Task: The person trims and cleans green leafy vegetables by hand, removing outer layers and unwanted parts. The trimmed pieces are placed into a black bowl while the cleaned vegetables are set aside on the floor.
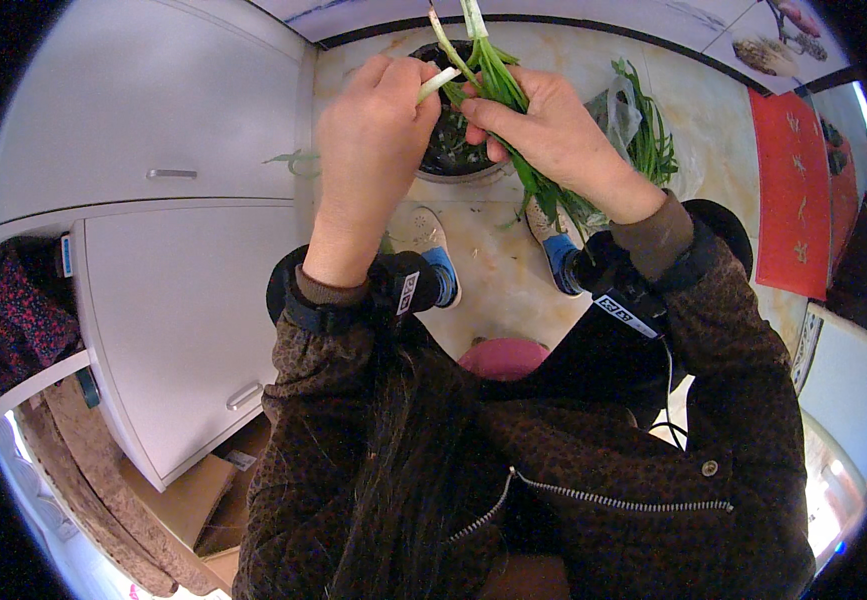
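Observation:
My right hand (553, 127) is closed round a bunch of long green-leaved stalks (504, 86) with white lower ends, probably garlic greens or scallions. The leaves hang down past my wrist. Close to its left, my left hand (384, 127) grips a short pale stalk end (437, 85) between thumb and fingers. Below both hands stands a round bin with a black plastic liner (452, 154), with green scraps inside. More long green leaves (651, 135) lie on the floor at the right, partly in a clear plastic bag (621, 112).
White cabinets (178, 285) line the left side. My feet, in beige slippers (427, 232), flank the space below the bin. A pink stool seat (504, 358) shows between my legs. A red mat (793, 195) lies to the right. Loose green leaves (298, 161) lie by the cabinet.

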### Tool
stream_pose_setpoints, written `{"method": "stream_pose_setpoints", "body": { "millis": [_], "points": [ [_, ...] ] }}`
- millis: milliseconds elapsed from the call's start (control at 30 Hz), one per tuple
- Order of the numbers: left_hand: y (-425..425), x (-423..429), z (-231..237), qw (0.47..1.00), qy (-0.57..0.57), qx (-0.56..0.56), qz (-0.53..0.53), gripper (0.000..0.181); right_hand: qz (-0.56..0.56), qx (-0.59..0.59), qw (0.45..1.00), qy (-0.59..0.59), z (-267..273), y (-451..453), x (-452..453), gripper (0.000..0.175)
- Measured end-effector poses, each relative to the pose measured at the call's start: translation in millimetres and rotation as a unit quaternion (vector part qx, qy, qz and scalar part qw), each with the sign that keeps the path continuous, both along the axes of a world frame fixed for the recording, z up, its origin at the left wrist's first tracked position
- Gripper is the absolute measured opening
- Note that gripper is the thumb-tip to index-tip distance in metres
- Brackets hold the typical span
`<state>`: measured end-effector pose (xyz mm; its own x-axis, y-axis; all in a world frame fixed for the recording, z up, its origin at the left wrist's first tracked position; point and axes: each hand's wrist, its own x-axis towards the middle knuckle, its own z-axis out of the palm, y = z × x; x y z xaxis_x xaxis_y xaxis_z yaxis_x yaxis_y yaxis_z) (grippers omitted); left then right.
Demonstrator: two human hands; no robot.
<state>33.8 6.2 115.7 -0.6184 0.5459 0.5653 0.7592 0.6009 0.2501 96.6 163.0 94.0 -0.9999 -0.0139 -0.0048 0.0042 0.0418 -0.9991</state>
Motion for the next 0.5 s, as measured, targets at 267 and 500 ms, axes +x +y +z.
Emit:
{"method": "stream_pose_setpoints", "body": {
  "millis": [267,500],
  "points": [
    [-2,-4,-5,1.0,0.014,-0.005,0.013,0.01,0.0,0.017,1.0,0.014,-1,-1,1,0.023],
    [-14,-20,5,0.992,-0.08,0.092,0.036,0.017,-0.033,-0.028,0.999,0.007,-4,1,1,0.026]
  ]
}}
